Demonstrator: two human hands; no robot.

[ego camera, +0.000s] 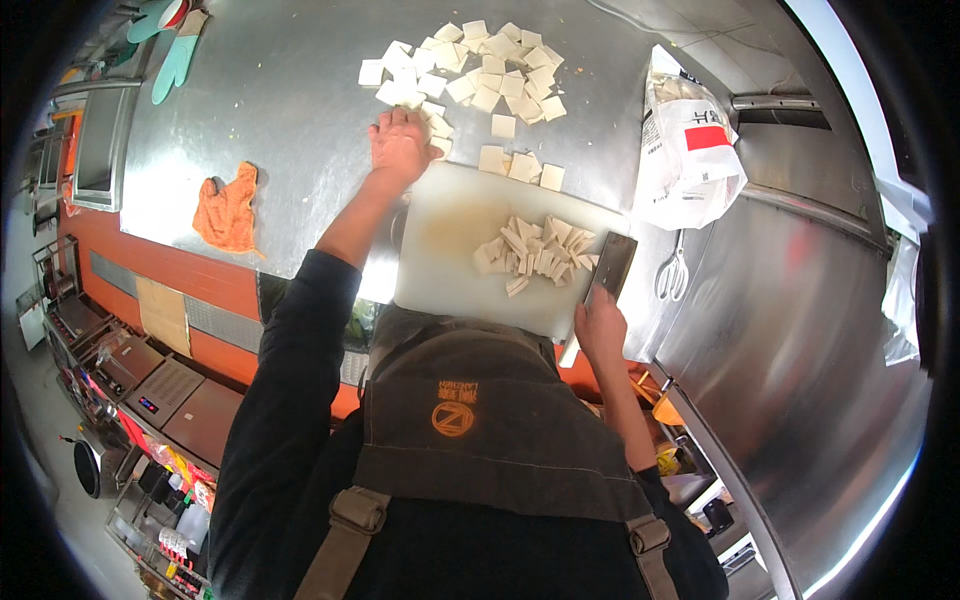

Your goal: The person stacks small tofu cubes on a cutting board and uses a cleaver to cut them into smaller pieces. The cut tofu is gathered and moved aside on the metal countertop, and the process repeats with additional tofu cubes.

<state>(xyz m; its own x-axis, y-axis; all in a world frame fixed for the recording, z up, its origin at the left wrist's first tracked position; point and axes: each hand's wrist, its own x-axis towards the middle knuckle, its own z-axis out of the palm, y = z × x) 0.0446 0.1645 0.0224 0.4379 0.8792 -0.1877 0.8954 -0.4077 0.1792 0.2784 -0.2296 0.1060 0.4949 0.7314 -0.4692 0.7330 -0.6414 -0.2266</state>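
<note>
My left hand (400,142) lies palm down on the near left edge of a spread of pale square slices (487,67), its fingers over some of them; whether it grips any is hidden. On the right, my right hand (601,322) is closed around the white handle of a cleaver (618,259), whose blade lies along the right edge of a white cutting board (442,262). A pile of pale cut strips (536,251) rests on the board, left of the blade. Several more square slices (521,166) lie just beyond the board's far edge.
The steel worktop (315,90) holds an orange cloth (227,208) at left and teal mitts (177,67) at far left. A printed plastic bag of slices (690,150) stands right of the board, with white-handled scissors (672,277) nearer me. A steel wall (795,300) rises at right.
</note>
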